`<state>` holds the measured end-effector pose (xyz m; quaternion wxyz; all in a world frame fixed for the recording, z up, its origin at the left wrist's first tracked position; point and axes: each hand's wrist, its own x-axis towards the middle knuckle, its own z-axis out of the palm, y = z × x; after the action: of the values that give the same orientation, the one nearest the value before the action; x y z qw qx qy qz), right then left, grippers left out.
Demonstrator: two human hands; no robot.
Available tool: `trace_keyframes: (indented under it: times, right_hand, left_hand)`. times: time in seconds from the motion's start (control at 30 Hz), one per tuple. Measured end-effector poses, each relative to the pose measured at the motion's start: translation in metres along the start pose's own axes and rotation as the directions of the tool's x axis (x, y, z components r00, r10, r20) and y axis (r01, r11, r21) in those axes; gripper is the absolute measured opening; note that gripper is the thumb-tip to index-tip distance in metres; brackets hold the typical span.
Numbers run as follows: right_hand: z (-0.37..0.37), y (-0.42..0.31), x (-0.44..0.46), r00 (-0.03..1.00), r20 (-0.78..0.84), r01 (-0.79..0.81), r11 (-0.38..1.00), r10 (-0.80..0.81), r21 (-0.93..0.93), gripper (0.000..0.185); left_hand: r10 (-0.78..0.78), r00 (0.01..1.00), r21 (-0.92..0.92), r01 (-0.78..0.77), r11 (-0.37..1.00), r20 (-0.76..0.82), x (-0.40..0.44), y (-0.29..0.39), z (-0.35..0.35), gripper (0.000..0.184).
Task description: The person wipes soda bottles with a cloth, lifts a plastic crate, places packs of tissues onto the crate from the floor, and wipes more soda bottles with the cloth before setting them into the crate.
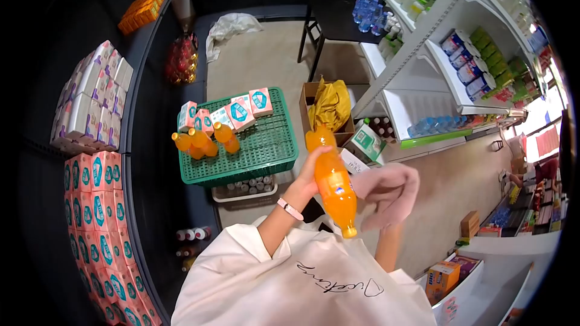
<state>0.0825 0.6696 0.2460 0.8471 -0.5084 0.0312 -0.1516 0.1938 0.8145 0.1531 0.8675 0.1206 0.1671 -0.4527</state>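
Observation:
My left hand (311, 172) is wrapped round a large bottle of orange drink (336, 190), which is tilted with its yellow cap pointing down toward my body. Just right of the bottle, a pink cloth (393, 190) is draped over my right hand and hides its fingers; the cloth is close to the bottle's side. Several smaller orange bottles (226, 139) and pink-and-white boxes (241, 115) stand or lie on an upturned green crate (278, 145) ahead on the left.
A cardboard box (309, 93) holds a yellow bag (331, 105) right of the crate. Stacked pink packs (106, 205) and tissue packs (93, 96) line the left shelves. White shelving (417, 99) stands at right, a black table (338, 21) behind. A white tray (244, 196) holds cans.

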Motion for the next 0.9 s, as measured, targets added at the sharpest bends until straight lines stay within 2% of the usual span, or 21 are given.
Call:
trace_keyframes:
  times: [0.03,0.07,0.1,0.13,0.17,0.2,0.27,0.3,0.33,0.4,0.43,0.47,0.57,0.6,0.67,0.73,0.83,0.87,0.9]
  right_hand:
    - [-0.008,0.021,0.003,0.998,0.063,0.013,0.985,-0.002,-0.173,0.032]
    - [0.002,0.026,0.003,0.982,-0.061,-0.186,0.975,0.179,-0.119,0.035]
    - [0.011,0.030,0.004,0.913,-0.189,-0.369,0.929,0.361,-0.010,0.038]
    - [0.021,0.034,0.005,0.802,-0.301,-0.500,0.856,0.515,0.131,0.041]
    - [0.019,0.052,0.014,0.922,-0.228,-0.353,0.920,0.312,-0.171,0.038]
    - [0.017,0.071,0.023,0.986,-0.142,-0.143,0.887,0.089,-0.439,0.036]
    - [0.011,0.098,0.047,0.998,-0.061,-0.044,0.767,0.007,-0.640,0.024]
    - [0.011,0.109,0.059,0.999,-0.020,0.009,0.690,-0.034,-0.724,0.019]
    - [0.017,0.116,0.070,0.958,-0.252,-0.256,0.807,0.138,-0.532,0.015]
    - [-0.009,0.155,0.100,0.999,-0.042,-0.030,0.714,0.002,-0.700,0.011]
    - [-0.021,0.174,0.116,0.996,0.065,0.092,0.652,-0.067,-0.752,0.014]
    - [-0.024,0.185,0.135,0.955,0.227,0.297,0.596,-0.191,-0.747,0.014]
    - [-0.026,0.198,0.164,0.955,0.286,0.178,0.617,0.079,-0.766,0.022]
    - [-0.028,0.207,0.176,0.936,0.307,0.140,0.619,0.172,-0.773,0.022]
    - [-0.030,0.230,0.197,0.891,0.336,0.076,0.628,0.306,-0.775,0.022]
    - [-0.033,0.255,0.210,0.846,0.361,0.036,0.631,0.394,-0.775,0.021]
    - [-0.040,0.281,0.220,0.793,0.368,-0.034,0.638,0.486,-0.769,0.021]
    - [-0.043,0.285,0.225,0.777,0.371,-0.061,0.648,0.508,-0.760,0.021]
    - [-0.045,0.285,0.233,0.762,0.374,-0.089,0.658,0.528,-0.748,0.021]
  left_hand:
    - [0.004,0.999,-0.051,-0.006,0.999,-0.033,0.008,0.006,-0.015,0.036]
    - [0.005,0.998,-0.099,-0.011,0.995,-0.066,0.016,0.010,-0.031,0.036]
    - [0.000,0.995,-0.147,-0.015,0.989,-0.102,0.025,0.012,-0.050,0.037]
    - [0.024,0.992,-0.225,-0.051,0.973,-0.122,0.042,0.010,-0.075,0.037]
    - [-0.023,0.975,-0.252,-0.034,0.967,-0.223,0.046,0.012,-0.082,0.040]
    - [0.003,0.971,-0.220,-0.057,0.974,-0.241,0.057,0.013,-0.098,0.044]
    - [0.035,0.963,-0.200,-0.091,0.976,-0.269,0.077,0.017,-0.123,0.048]
    - [0.043,0.959,-0.212,-0.106,0.971,-0.279,0.085,0.024,-0.128,0.049]
    - [0.055,0.956,-0.221,-0.123,0.967,-0.289,0.093,0.033,-0.132,0.050]
    - [-0.009,0.946,-0.260,-0.081,0.962,-0.325,0.109,0.056,-0.144,0.050]
    - [-0.043,0.938,-0.278,-0.058,0.959,-0.344,0.118,0.067,-0.151,0.050]
    - [0.011,0.914,-0.218,-0.108,0.970,-0.405,0.126,0.077,-0.156,0.050]
    - [0.081,0.946,-0.237,-0.161,0.958,-0.315,0.151,0.110,-0.184,0.048]
    - [0.091,0.926,-0.215,-0.180,0.960,-0.367,0.156,0.117,-0.190,0.052]
    - [0.149,0.919,-0.206,-0.235,0.950,-0.365,0.168,0.130,-0.209,0.053]
    - [0.225,0.913,-0.202,-0.305,0.931,-0.341,0.184,0.144,-0.242,0.052]
    - [0.292,0.873,-0.212,-0.394,0.894,-0.391,0.192,0.164,-0.266,0.049]
    - [0.323,0.870,-0.209,-0.417,0.884,-0.372,0.200,0.168,-0.296,0.044]
    - [0.304,0.886,-0.296,-0.413,0.861,-0.352,0.202,0.176,-0.301,0.043]
